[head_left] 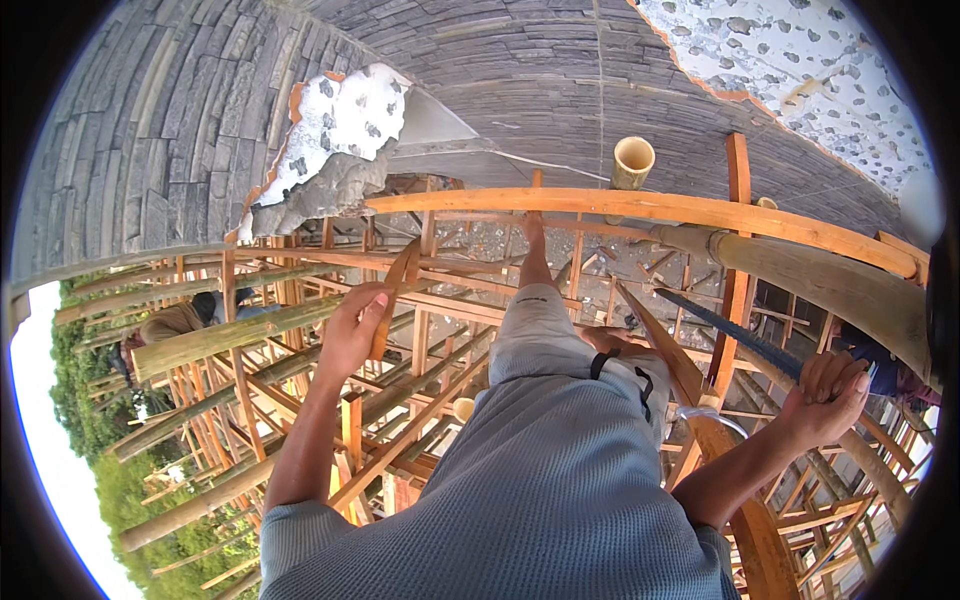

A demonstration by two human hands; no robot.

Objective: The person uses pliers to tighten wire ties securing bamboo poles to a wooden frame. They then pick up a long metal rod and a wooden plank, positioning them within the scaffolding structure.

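My left hand (354, 328) is closed on a short, narrow wooden board (399, 290) with a pointed far end, held up left of my legs. On the right, my right hand (832, 398) wraps its fingers round the handle end of a handsaw (735, 333). The saw's dark, toothed blade reaches forward and left, over a long timber (758, 525) that runs beside my right leg. My palm hides most of the saw's handle. Blade and timber overlap in view; whether they touch I cannot tell.
An orange-brown timber rail (640, 206) crosses ahead at my foot, with a thick bamboo pole (830, 285) and an upright bamboo end (633, 160) near it. Timber scaffolding drops away below. The grey stone-clad wall (480, 80) has broken patches. Another person (185, 322) is at far left.
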